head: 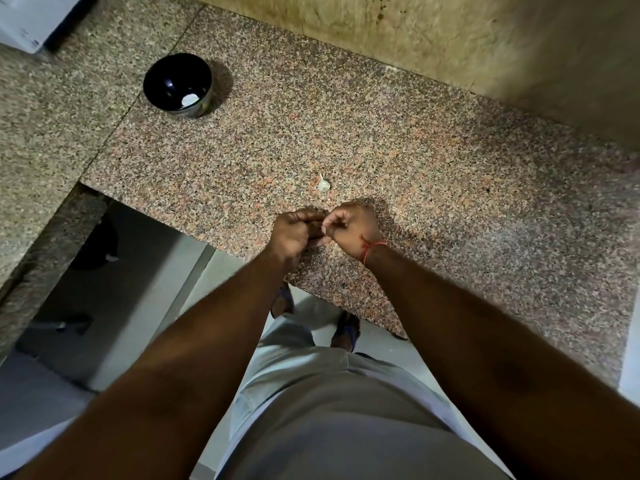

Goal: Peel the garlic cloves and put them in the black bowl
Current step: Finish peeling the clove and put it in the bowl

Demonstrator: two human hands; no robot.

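Both hands, left hand (294,233) and right hand (349,225), curl around our hidden garlic clove; one peeled clove (190,99) lies in the black bowl (162,77).

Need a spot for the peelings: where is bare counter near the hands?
Bare speckled granite counter lies right of the right hand, toward the wall. More lies between the round black bowl and the left hand. Just beyond the hands it is crowded by a small pale garlic scrap.

Blk bowl (177,84) — speckled pink-grey counter (381,140).
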